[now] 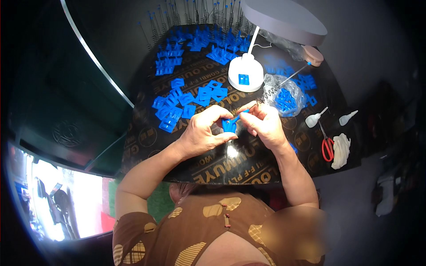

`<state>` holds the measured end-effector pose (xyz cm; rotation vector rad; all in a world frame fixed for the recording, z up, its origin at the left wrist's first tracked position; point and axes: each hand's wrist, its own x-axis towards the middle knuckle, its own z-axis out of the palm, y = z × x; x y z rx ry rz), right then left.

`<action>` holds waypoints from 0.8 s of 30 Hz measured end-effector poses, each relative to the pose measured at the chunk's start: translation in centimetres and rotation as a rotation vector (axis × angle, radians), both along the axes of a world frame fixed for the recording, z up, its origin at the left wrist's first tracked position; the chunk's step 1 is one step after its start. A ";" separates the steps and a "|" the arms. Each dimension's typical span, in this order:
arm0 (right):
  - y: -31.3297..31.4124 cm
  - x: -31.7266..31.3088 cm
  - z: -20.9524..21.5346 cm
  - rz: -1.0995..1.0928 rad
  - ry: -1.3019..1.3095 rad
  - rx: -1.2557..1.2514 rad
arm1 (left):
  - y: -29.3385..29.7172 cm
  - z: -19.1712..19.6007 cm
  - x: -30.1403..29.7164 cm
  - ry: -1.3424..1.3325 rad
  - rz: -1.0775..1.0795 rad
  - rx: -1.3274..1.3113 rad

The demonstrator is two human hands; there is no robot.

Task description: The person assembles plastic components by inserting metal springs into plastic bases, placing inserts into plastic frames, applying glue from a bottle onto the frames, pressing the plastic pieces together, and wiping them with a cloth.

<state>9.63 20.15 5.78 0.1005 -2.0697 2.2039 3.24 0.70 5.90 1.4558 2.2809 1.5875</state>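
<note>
I am observing both hands meeting just in front of the white desk lamp (245, 73). The left hand (202, 133) is gripping a small blue plastic piece (229, 125), and the right hand (265, 125) is pinching a thin metal spring (266, 98) that is running up toward the lamp base. Loose blue plastic pieces (177, 104) are lying left of the lamp, more behind it. Right of the lamp, a clear plastic bag (284, 95) is holding further blue pieces; beyond it are lying two white nozzle bottles (314, 118), red-handled scissors (327, 146) and a white cloth (341, 150). A dark printed board (235, 170) is serving as the worktop; the surrounding room is appearing dim
</note>
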 end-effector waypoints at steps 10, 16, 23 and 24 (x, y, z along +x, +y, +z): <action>-0.7 -0.3 -1.5 0.107 0.113 -0.120 | 0.0 -1.1 -0.1 0.132 -0.010 0.068; -0.5 -0.6 -2.3 0.060 0.104 0.010 | 0.1 -1.5 -0.1 0.170 -0.017 0.092; -0.7 -0.6 -2.9 0.009 0.130 0.086 | 0.2 -1.7 0.2 0.118 -0.016 0.068; -0.7 -0.7 -3.0 0.010 0.131 0.101 | 0.2 -1.7 0.3 0.088 -0.007 0.056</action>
